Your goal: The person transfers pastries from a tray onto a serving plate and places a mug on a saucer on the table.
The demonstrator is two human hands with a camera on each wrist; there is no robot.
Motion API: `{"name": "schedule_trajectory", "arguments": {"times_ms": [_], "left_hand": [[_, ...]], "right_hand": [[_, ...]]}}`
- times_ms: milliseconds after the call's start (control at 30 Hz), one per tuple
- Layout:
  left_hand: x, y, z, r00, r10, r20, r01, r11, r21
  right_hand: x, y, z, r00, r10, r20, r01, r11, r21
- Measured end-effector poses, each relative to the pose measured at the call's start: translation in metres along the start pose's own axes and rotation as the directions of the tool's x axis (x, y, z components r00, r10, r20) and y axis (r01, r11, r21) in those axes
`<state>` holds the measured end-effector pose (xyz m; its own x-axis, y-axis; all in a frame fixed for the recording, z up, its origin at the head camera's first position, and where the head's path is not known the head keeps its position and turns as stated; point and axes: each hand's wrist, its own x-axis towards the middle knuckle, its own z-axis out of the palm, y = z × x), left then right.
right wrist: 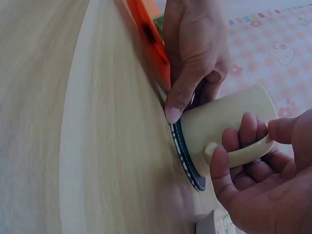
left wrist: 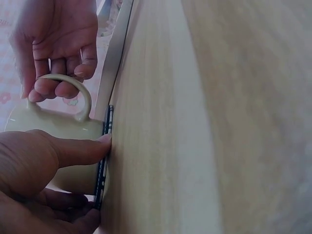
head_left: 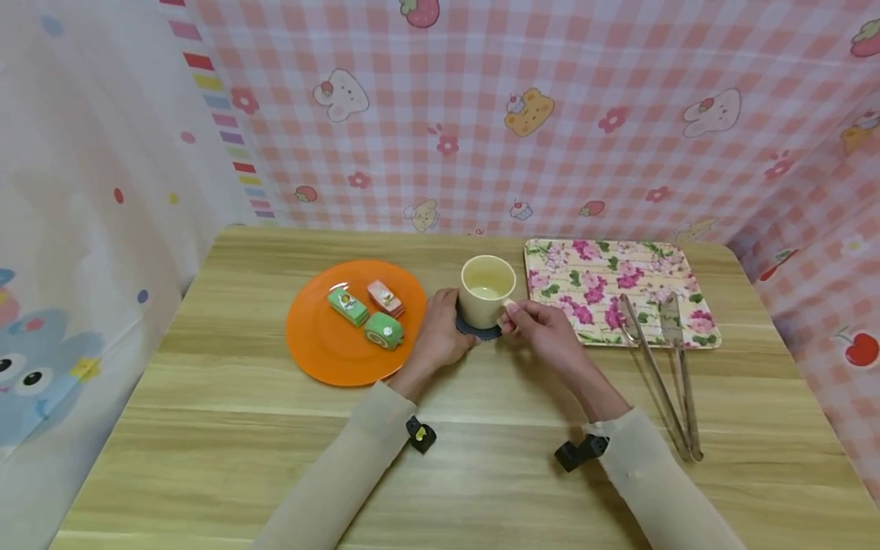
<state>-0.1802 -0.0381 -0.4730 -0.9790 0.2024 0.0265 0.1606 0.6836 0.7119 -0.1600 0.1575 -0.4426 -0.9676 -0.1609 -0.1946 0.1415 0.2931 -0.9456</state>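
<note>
A cream mug (head_left: 484,302) stands upright on a dark round coaster (head_left: 481,331) near the middle of the table. My left hand (head_left: 440,328) grips the coaster's rim from the left, the thumb at its near edge and the fingers around the far side, close against the mug. With curled fingers through the handle (right wrist: 243,153) and the thumb on top, my right hand (head_left: 546,332) holds the mug from the right. In the left wrist view the coaster (left wrist: 102,165) shows a thin edge with pale marks, flat under the mug's base.
An orange plate (head_left: 312,347) on the left bears a green cake slice (head_left: 348,306), a pink slice (head_left: 386,298) and a green cake roll (head_left: 383,331). Back right lies a floral tray (head_left: 557,279), with long metal tongs (head_left: 660,382) resting over its front edge.
</note>
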Motion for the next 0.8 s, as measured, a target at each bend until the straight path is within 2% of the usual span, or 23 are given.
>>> {"name": "schedule_trajectory", "arguments": {"times_ms": [233, 367, 433, 600, 700, 800], "left_hand": [[-0.001, 0.002, 0.000, 1.000, 0.002, 0.003, -0.002, 1.000, -0.020], [-0.002, 0.002, -0.003, 1.000, -0.003, 0.021, 0.005, 0.998, -0.063], [-0.004, 0.003, -0.007, 0.999, -0.029, 0.034, 0.032, 0.995, -0.096], [-0.012, 0.008, -0.031, 0.997, -0.079, 0.005, 0.079, 0.987, -0.142], [-0.020, 0.008, -0.048, 0.998, -0.051, -0.032, 0.047, 0.992, -0.117], [-0.028, 0.005, -0.066, 0.998, 0.002, -0.065, -0.007, 0.997, -0.081]], "right_hand": [[-0.001, 0.002, -0.006, 1.000, -0.016, 0.005, 0.016, 0.999, -0.037], [-0.003, 0.002, -0.014, 0.999, -0.041, -0.007, 0.039, 0.992, -0.118], [-0.004, 0.001, -0.020, 0.998, -0.059, -0.006, 0.057, 0.982, -0.182], [-0.010, -0.005, -0.037, 0.994, -0.107, 0.007, 0.103, 0.937, -0.335], [-0.014, -0.009, -0.051, 0.994, -0.109, 0.013, 0.105, 0.918, -0.382], [-0.020, -0.012, -0.067, 0.993, -0.121, 0.005, 0.113, 0.905, -0.411]]}}
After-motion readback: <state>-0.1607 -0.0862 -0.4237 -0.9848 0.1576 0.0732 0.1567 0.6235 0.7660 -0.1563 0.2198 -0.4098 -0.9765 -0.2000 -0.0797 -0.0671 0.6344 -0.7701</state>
